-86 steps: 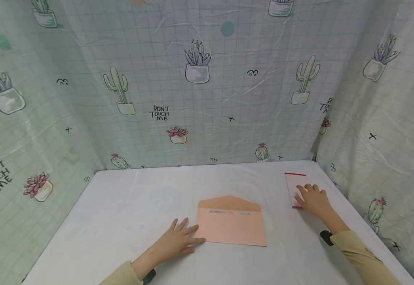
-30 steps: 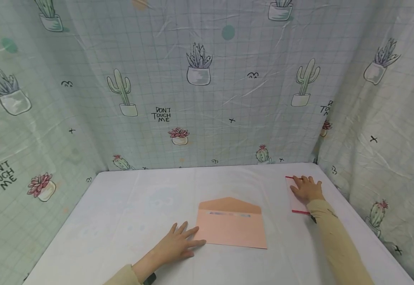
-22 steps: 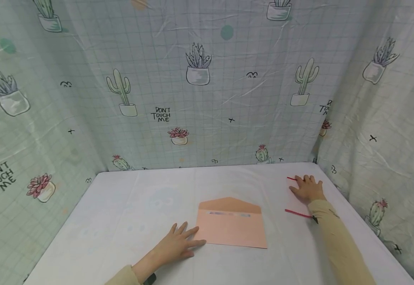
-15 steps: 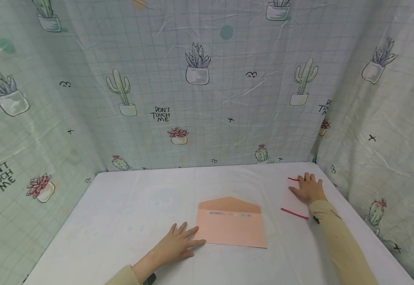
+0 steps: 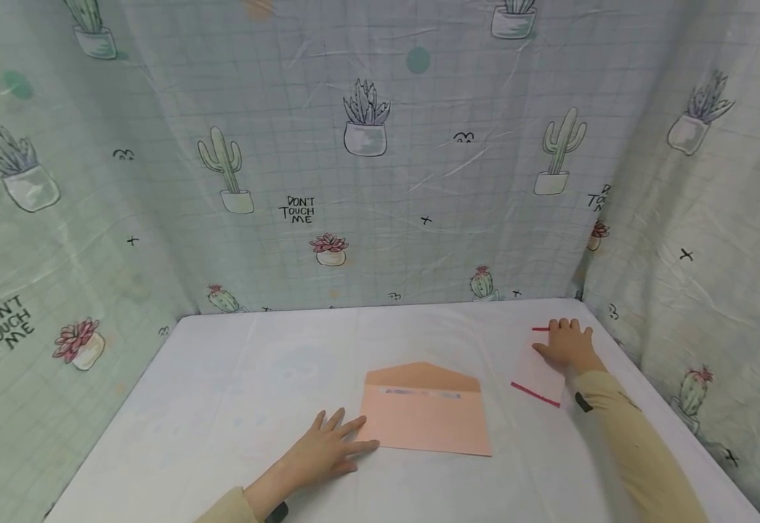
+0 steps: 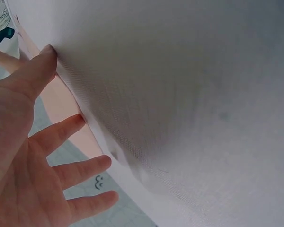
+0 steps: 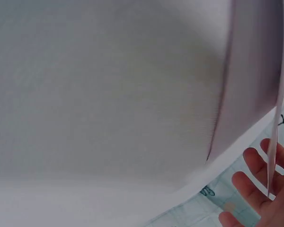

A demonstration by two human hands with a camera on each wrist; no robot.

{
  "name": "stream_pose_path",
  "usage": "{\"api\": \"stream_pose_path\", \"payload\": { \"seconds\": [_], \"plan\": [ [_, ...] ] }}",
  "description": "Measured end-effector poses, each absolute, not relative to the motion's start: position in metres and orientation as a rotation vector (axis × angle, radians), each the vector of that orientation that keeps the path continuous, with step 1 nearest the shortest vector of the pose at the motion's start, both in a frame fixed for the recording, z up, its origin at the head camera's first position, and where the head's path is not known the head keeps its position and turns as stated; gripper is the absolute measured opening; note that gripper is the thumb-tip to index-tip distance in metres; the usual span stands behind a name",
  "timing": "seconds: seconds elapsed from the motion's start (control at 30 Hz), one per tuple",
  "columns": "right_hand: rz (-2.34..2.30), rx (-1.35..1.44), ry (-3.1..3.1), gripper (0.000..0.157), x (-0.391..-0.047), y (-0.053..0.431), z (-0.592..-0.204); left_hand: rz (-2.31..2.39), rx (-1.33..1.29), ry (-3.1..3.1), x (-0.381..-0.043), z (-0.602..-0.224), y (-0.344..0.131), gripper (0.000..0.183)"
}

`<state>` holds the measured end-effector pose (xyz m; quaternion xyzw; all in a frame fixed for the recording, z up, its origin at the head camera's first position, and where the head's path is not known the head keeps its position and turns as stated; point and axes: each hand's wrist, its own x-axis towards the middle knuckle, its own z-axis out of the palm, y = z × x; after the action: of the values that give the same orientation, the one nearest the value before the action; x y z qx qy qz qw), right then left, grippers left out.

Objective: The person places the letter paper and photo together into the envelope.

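Observation:
A peach envelope lies on the white table with its pointed flap unfolded toward the back. Spread fingers of my left hand touch the envelope's left front corner; in the left wrist view this hand has its fingers apart along the envelope's edge. At the back right, my right hand pinches a pale sheet of paper with red strips along its far and near ends. Seen from the right wrist, the paper is bent upward, its edge between thumb and fingers. Part of the sheet is hidden under the hand.
The white tabletop extends left of the envelope. A cactus-print curtain surrounds the table at the back and both sides. A multicoloured strip shows just below the envelope's flap.
My right hand has reached farther over the paper and taken hold of it. The paper's near end has swung left and slants now. The left hand and envelope have stayed in place.

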<state>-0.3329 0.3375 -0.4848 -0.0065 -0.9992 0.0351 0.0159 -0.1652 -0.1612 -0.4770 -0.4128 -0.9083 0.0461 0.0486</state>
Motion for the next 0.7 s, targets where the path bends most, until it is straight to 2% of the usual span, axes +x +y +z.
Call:
{"api": "stream_pose_path", "payload": {
  "seconds": [0.1,0.33,0.47,0.7],
  "plan": [
    [0.176,-0.027,-3.127,0.064,-0.334,0.340,-0.480,0.163,-1.250,-2.778,-0.165,-0.477,-0.161,0.047],
    [0.460,0.063,-3.134,0.030,-0.332,0.351,-0.468,0.146,-1.254,-2.788,-0.165,-0.477,-0.161,0.047],
    [0.626,0.169,-3.118,0.025,-0.327,0.357,-0.452,0.141,-1.255,-2.783,-0.165,-0.477,-0.160,0.047],
    [0.848,0.263,-3.097,0.029,-0.313,0.359,-0.423,0.140,-1.243,-2.813,-0.165,-0.475,-0.160,0.047]
  ]
}}
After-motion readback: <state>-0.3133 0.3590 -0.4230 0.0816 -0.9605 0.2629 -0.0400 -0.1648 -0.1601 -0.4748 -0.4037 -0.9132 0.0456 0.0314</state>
